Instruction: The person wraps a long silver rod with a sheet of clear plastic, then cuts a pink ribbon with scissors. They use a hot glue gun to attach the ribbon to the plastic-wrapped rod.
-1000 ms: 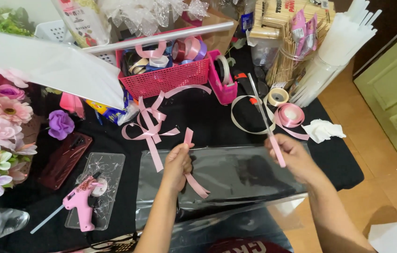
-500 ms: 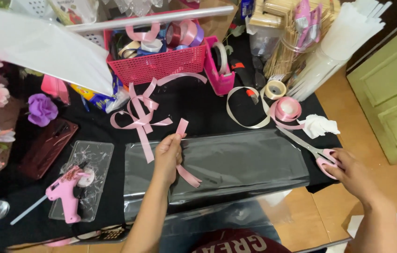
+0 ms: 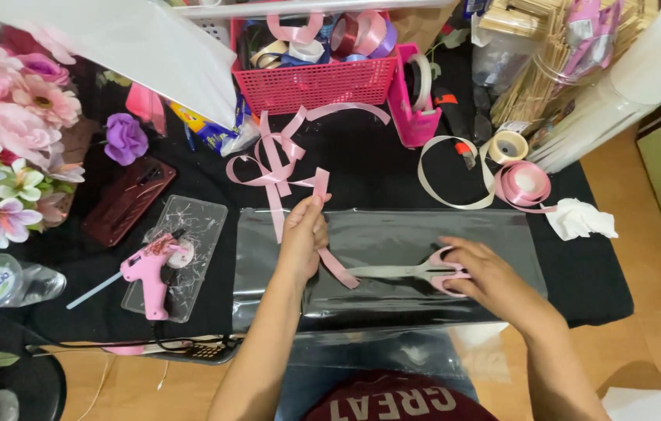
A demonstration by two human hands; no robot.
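Ribbon strip [image 3: 323, 226], pink, was pinched near its upper part between thumb and fingers of the left hand [image 3: 305, 234], the hand closed on it, with the lower tail running down-right onto the clear cellophane sheet [image 3: 393, 312] spread on the black table [image 3: 580, 281]. The right hand [image 3: 480, 274] gripped the pink handles of the scissors [image 3: 404, 271], fingers curled through the loops; the blades pointed left toward the ribbon tail, tips just beside it. Whether the blades were parted could not be told. To cut well, the ribbon probably wanted to be held taut and lifted off the sheet so the blades caught only ribbon, not cellophane, and the cut set square or angled on purpose across the tail. Both forearms came in from the bottom edge, the left one nearly straight up the frame with the wrist bent slightly over the ribbon, the right one angled in from the lower right, palm down and resting low on the sheet. A looped pink bow [image 3: 276, 164] lay just above the left hand, a pink glue gun [image 3: 147, 273] well to the left, and a pink basket [image 3: 315, 78] of ribbon rolls at the back.
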